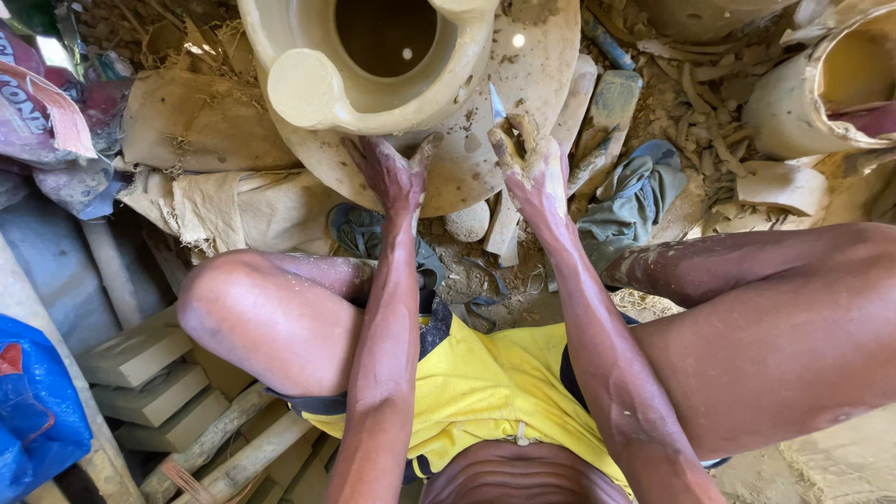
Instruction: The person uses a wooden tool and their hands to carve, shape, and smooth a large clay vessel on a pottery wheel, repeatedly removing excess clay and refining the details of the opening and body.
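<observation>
Blue bag far left, wood blocks beside it, muddy left hand with fingers spread flat on the clay pot (it sits on a round wheel), right hand fingers closed around a small blade touching the pot, grey cloth right.

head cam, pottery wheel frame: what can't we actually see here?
- Clay pot, head view: top cut off by the frame edge; inside is dark.
- Thin blade: its handle is hidden in the right hand.
- Left hand: palm pressed to the pot, contact side hidden.
- Second pot: cut off by the right edge.
</observation>
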